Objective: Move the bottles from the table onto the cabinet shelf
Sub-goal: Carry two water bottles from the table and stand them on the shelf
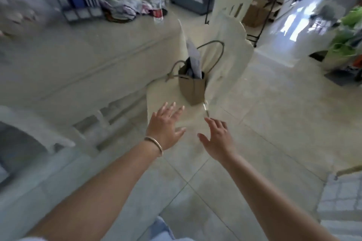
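Far beyond both hands (192, 129) (empty, fingers spread) stands the bottle (156, 4).

Open tiled floor (264, 123) fills the centre and right of the frame. Both hands, left hand (165, 126) and right hand (217, 139), hover with fingers spread and hold nothing. Directly ahead, a chair (225, 60) bearing a brown bag (193, 86) blocks the way. The table (88, 60) spans the left; its bottle (156, 5) stands near the far edge beside clutter (125, 8).
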